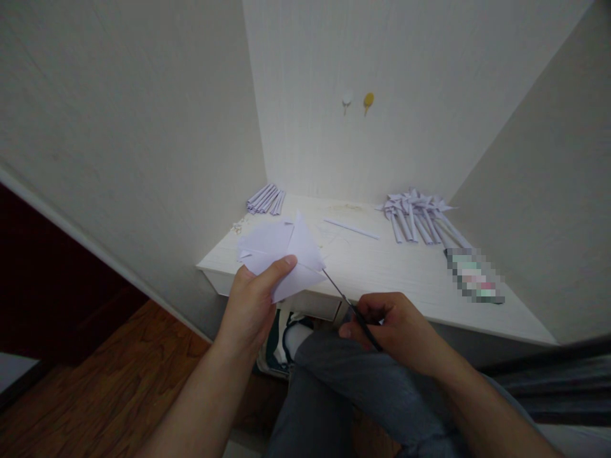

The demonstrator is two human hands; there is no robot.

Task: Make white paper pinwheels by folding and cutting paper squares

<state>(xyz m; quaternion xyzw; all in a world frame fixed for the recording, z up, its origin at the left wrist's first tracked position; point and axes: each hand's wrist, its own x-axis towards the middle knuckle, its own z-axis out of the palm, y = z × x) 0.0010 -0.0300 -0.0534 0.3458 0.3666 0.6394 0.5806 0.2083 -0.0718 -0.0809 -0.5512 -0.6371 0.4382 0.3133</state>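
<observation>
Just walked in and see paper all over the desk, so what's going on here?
A seated person is cutting paper. The left hand holds up a folded white sheet, and the right hand works scissors whose blades meet the sheet's lower right edge. On the white desk lie two piles of folded paper pieces, a small one at the back left and a larger one at the back right, plus a single strip between them.

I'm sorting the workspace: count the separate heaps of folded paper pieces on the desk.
2. One small heap of folded paper lies at the back left of the desk, by the wall corner; a larger heap lies at the back right. Pieces underneath may be hidden.
</observation>
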